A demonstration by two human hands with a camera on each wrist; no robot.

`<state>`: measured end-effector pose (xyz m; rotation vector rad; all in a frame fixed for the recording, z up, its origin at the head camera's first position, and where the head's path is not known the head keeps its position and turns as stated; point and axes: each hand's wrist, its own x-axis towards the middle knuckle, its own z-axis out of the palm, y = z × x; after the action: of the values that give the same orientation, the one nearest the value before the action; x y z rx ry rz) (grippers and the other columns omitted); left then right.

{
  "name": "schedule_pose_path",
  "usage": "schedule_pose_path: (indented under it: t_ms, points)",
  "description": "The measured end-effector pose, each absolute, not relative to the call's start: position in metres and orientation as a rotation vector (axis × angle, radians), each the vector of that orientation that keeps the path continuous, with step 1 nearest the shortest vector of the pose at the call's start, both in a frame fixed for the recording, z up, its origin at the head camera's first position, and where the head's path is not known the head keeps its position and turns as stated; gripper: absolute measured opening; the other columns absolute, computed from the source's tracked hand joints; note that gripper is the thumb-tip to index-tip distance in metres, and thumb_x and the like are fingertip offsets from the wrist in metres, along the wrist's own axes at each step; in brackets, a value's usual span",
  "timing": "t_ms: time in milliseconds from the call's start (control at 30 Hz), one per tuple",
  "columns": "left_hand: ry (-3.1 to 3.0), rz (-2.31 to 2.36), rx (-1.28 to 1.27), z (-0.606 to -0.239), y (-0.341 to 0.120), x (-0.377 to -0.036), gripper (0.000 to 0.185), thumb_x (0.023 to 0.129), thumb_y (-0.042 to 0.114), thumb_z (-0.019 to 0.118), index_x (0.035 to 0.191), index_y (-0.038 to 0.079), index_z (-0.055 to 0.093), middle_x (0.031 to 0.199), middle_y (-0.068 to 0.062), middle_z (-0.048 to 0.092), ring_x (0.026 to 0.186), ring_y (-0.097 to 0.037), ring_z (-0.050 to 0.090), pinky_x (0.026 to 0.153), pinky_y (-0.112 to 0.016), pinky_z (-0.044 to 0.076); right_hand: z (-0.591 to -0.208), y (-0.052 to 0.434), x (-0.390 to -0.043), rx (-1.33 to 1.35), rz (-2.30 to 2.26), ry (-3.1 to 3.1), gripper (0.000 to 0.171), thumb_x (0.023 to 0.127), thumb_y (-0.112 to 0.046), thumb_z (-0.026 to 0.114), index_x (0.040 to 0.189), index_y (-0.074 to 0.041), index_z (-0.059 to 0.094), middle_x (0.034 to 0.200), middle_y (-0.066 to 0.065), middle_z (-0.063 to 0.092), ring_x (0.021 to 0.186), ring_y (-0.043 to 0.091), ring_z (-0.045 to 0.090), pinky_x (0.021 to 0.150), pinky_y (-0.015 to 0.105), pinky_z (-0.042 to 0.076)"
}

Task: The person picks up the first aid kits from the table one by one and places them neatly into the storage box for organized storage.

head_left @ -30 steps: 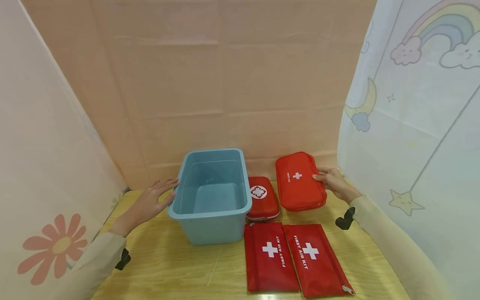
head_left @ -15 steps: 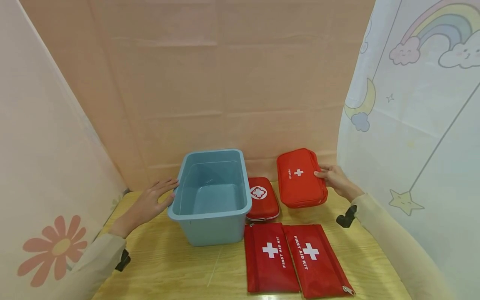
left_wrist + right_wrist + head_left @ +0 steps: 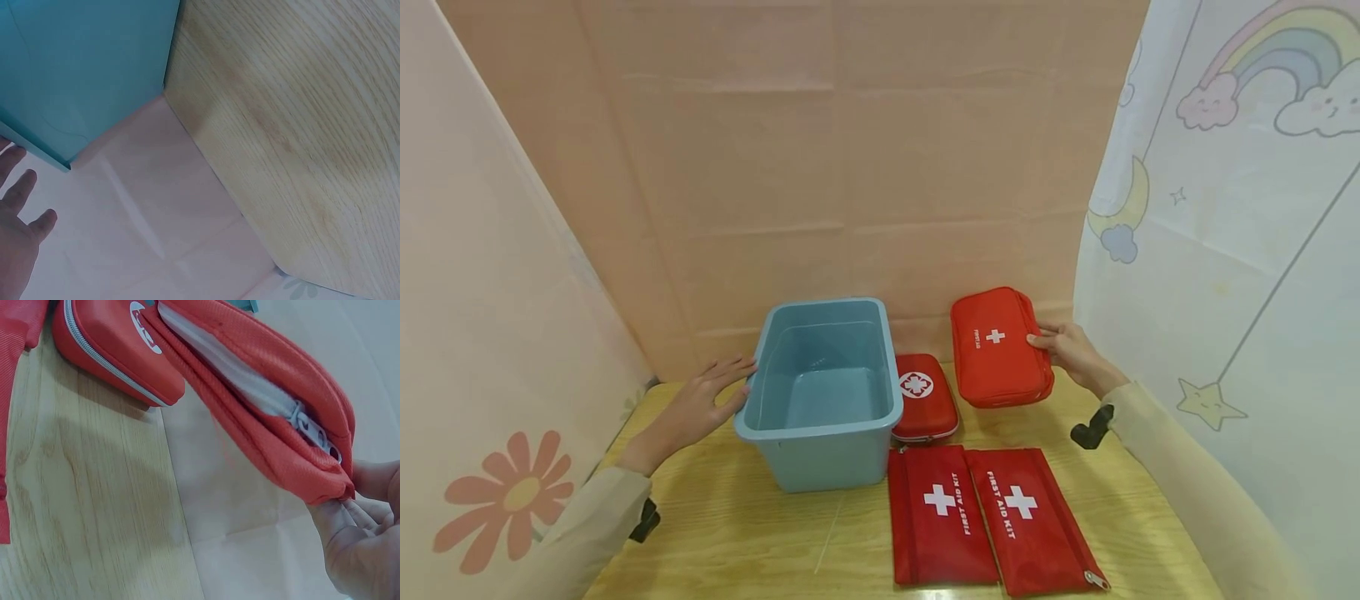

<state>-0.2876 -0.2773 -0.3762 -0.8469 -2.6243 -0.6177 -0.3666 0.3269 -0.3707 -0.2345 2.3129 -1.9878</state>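
Note:
My right hand point(image 3: 1072, 354) pinches the right edge of a red first aid bag point(image 3: 996, 367), holding it tilted above the table. In the right wrist view the bag's white zipper point(image 3: 237, 369) faces the camera, and thumb and fingers grip one corner. My left hand point(image 3: 698, 406) touches the left rim of a blue plastic tub point(image 3: 831, 430) with its fingers extended. A red hard-shell first aid case point(image 3: 928, 414) lies against the tub's right side. Nearer to me, two flat red zip pouches, the left pouch point(image 3: 936, 546) and the right pouch point(image 3: 1037, 546), lie side by side.
The wooden table point(image 3: 752, 542) carries everything. A peach cloth point(image 3: 850, 167) hangs behind it. White printed curtains, a left curtain point(image 3: 512, 292) and a right curtain point(image 3: 1225, 250), close in both sides. The tub's inside floor shows bare.
My right hand has raised the first aid bag a little higher off the table. The left hand, the tub, the case and the pouches stay put.

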Motion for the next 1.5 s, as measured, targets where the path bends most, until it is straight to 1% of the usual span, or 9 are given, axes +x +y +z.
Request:
schedule_pose_path:
  t_ms: [133,300,500,700,900,1267,1333,1400,1500]
  points:
    - [-2.617,-0.616,-0.846,-0.377,-0.277,-0.288,0.046,0.102,0.024,0.056,0.142,0.000,0.052,0.147,-0.018,0.047,0.141,-0.041,0.032,0.116,-0.059,0.014,-0.368,0.324,-0.368,-0.227,-2.012,2.286,0.062,0.102,-0.008,0.055,0.151,0.013,0.022,0.116,0.005,0.065,0.087,0.011,0.070,0.079,0.033,0.058]
    - [-2.621,-0.606,-0.847,-0.377,-0.277,-0.287,0.046,0.102,0.023,0.057,0.141,0.000,0.053,0.147,-0.018,0.048,0.141,-0.040,0.033,0.117,-0.058,0.014,-0.367,0.321,-0.369,-0.227,-2.029,2.266,0.065,0.102,-0.010,0.055,0.151,0.013,0.019,0.120,0.006,0.063,0.087,0.010,0.070,0.079,0.031,0.058]
    - [-2.624,-0.612,-0.845,-0.377,-0.277,-0.287,0.046,0.102,0.023,0.057,0.141,0.000,0.053,0.147,-0.018,0.048,0.141,-0.040,0.033,0.116,-0.059,0.014,-0.363,0.316,-0.369,-0.276,-2.043,2.245,0.061,0.103,-0.009,0.052,0.152,0.011,0.021,0.110,-0.004,0.066,0.088,0.009,0.070,0.079,0.030,0.058]
    - [-2.633,-0.617,-0.837,-0.376,-0.275,-0.287,0.047,0.102,0.023,0.057,0.142,0.000,0.052,0.148,-0.018,0.047,0.142,-0.040,0.032,0.116,-0.059,0.013,-0.359,0.314,-0.372,-0.310,-2.033,2.259,0.059,0.104,-0.007,0.051,0.152,0.011,0.022,0.110,-0.003,0.066,0.090,0.011,0.070,0.079,0.031,0.058]
    - [-2.617,-0.620,-0.843,-0.375,-0.274,-0.286,0.046,0.102,0.023,0.056,0.142,-0.001,0.052,0.147,-0.019,0.047,0.141,-0.041,0.033,0.116,-0.059,0.014,-0.355,0.311,-0.372,-0.312,-2.064,2.234,0.056,0.103,-0.005,0.050,0.151,0.012,0.026,0.103,-0.007,0.069,0.085,0.010,0.070,0.077,0.030,0.059]
    - [-2.616,-0.618,-0.842,-0.376,-0.274,-0.287,0.046,0.102,0.022,0.057,0.141,-0.001,0.053,0.147,-0.018,0.048,0.141,-0.040,0.033,0.116,-0.059,0.014,-0.345,0.303,-0.372,-0.307,-2.086,2.204,0.061,0.104,-0.009,0.052,0.153,0.010,0.021,0.109,-0.008,0.065,0.092,0.008,0.068,0.081,0.028,0.057]
    - [-2.620,-0.616,-0.839,-0.377,-0.274,-0.288,0.046,0.102,0.023,0.057,0.142,0.000,0.053,0.147,-0.017,0.048,0.141,-0.040,0.033,0.117,-0.059,0.013,-0.344,0.301,-0.373,-0.309,-2.085,2.207,0.061,0.104,-0.009,0.052,0.153,0.010,0.020,0.113,-0.004,0.064,0.093,0.009,0.068,0.082,0.029,0.057]
    - [-2.621,-0.612,-0.840,-0.377,-0.274,-0.288,0.046,0.102,0.023,0.057,0.142,0.000,0.053,0.147,-0.017,0.047,0.141,-0.040,0.033,0.117,-0.058,0.013,-0.342,0.298,-0.373,-0.312,-2.080,2.211,0.062,0.104,-0.010,0.052,0.153,0.009,0.020,0.123,0.005,0.061,0.094,0.008,0.068,0.083,0.029,0.057]
    - [-2.611,-0.605,-0.845,-0.377,-0.274,-0.289,0.046,0.102,0.022,0.057,0.141,-0.001,0.053,0.147,-0.018,0.048,0.141,-0.041,0.034,0.116,-0.059,0.014,-0.338,0.294,-0.374,-0.312,-2.078,2.203,0.065,0.104,-0.011,0.052,0.154,0.009,0.016,0.143,0.022,0.046,0.095,0.007,0.067,0.085,0.028,0.056]
